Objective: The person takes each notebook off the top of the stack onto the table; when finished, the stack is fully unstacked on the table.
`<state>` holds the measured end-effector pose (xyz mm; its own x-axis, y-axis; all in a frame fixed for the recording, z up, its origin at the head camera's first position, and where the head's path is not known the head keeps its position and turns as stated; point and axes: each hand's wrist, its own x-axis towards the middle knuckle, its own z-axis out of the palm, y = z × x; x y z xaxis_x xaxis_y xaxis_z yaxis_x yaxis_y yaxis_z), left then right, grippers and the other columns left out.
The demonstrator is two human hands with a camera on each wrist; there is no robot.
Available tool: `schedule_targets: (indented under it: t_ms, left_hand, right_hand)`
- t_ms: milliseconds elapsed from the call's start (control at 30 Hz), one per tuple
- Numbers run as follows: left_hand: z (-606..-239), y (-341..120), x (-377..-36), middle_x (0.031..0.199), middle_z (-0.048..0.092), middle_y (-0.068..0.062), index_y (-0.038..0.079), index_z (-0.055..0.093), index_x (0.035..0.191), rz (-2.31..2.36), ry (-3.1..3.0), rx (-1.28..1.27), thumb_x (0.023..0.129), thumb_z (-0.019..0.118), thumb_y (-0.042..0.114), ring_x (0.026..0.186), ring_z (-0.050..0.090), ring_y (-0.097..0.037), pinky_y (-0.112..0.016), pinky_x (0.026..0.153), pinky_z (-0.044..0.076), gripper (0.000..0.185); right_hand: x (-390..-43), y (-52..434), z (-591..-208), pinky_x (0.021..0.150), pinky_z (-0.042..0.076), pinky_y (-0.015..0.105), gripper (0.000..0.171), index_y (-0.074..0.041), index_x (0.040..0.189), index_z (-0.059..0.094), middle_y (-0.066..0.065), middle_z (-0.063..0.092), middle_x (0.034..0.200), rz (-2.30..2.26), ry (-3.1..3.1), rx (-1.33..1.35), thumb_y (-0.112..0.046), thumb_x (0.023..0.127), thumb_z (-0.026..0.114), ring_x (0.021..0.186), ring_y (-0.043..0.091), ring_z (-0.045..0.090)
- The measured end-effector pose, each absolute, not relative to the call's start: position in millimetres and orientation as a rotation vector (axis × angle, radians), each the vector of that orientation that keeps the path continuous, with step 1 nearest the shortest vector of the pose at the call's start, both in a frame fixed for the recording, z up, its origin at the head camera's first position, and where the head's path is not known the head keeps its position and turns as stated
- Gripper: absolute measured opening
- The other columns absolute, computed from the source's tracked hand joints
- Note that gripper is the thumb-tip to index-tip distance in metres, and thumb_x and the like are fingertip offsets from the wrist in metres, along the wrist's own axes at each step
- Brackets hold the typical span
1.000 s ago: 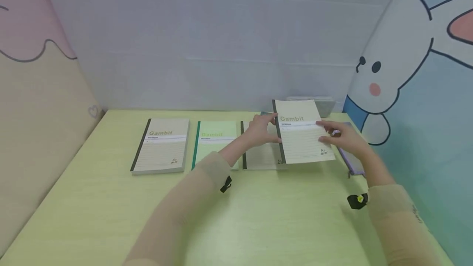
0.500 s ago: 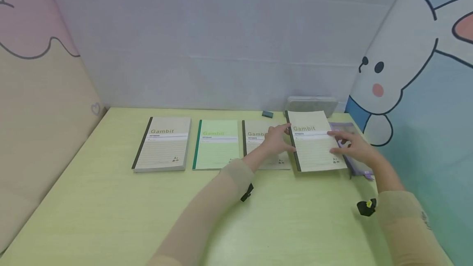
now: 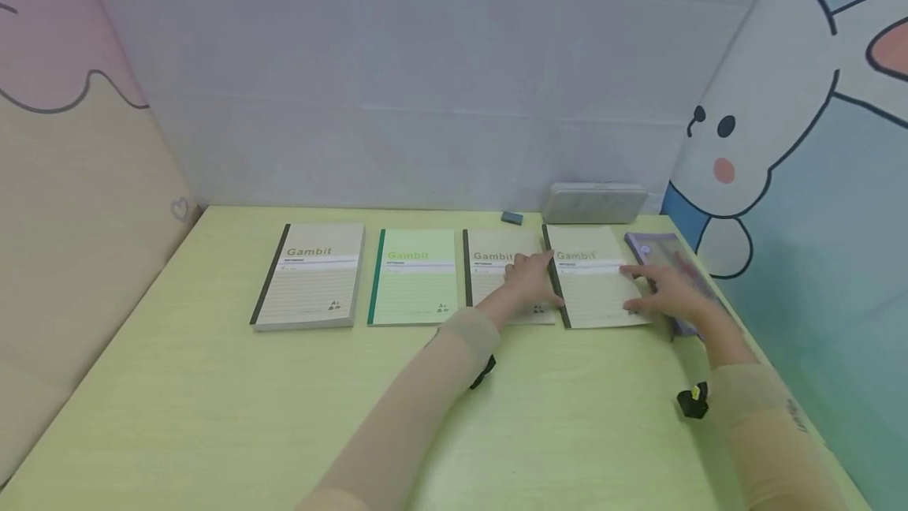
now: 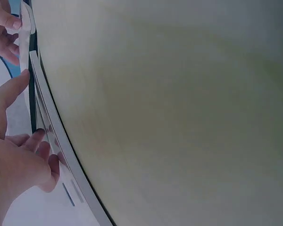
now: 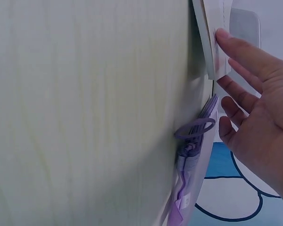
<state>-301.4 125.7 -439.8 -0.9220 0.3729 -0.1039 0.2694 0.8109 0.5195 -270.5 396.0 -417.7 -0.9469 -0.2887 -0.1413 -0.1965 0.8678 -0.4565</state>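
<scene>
At the right end of a row of notebooks, a white Gambit notebook point(image 3: 589, 294) with a black spine lies low at the table, its right side slightly raised. My left hand point(image 3: 528, 281) holds it at the spine, thumb near the lower corner, and overlaps the neighbouring black-spined notebook point(image 3: 489, 247). The right edge is between the thumb and fingers of my right hand point(image 3: 670, 290); the right wrist view shows the thumb on the cover of this notebook point(image 5: 216, 47). A purple-edged mesh pouch point(image 3: 649, 241) lies partly beneath my right hand and forearm.
Further left are a green notebook point(image 3: 414, 290) and a thick white notebook point(image 3: 308, 282). Behind the row stand a pale, clear-looking case point(image 3: 594, 203) and a small dark blue block point(image 3: 511, 218). Walls border the table point(image 3: 213, 408) at the back and sides.
Both hands have carried the white notebook rightward and lowered it beside the black-spined one, which it partly covered before. The case and pouch show more now.
</scene>
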Motion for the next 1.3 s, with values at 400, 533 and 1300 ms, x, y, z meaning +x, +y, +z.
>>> schedule_targets:
  t_ms: [400,533,1300]
  left_hand:
    - [-437.2,120.8,-297.1,0.138,0.05,0.003,0.019,0.039,0.145,0.657,2.814,0.509,0.076,0.075,0.048,0.123,0.036,-0.02,-0.035,0.096,0.031,0.083]
    - [-432.0,118.9,-295.2,0.138,0.05,0.002,0.018,0.04,0.144,0.726,2.83,0.511,0.076,0.076,0.046,0.122,0.038,-0.022,-0.036,0.097,0.033,0.082]
    - [-366.0,32.4,-277.2,0.139,0.049,0.002,0.02,0.04,0.144,0.815,2.845,0.896,0.082,0.071,0.044,0.125,0.038,-0.027,-0.049,0.098,0.032,0.073]
  right_hand:
    - [-272.0,388.7,-426.3,0.096,0.032,0.064,0.07,0.0,0.132,0.051,0.032,0.047,0.131,-0.565,2.906,-0.445,-0.035,0.077,0.077,0.121,0.051,0.039]
    - [-269.8,385.9,-422.2,0.099,0.027,0.065,0.072,0.002,0.134,0.048,0.034,0.042,0.135,-0.574,2.891,-0.441,-0.034,0.079,0.076,0.125,0.052,0.034]
    - [-271.7,314.5,-353.9,0.087,0.042,0.056,0.066,-0.007,0.142,0.042,0.022,0.049,0.134,-0.543,2.987,-0.618,-0.04,0.088,0.064,0.111,0.041,0.051]
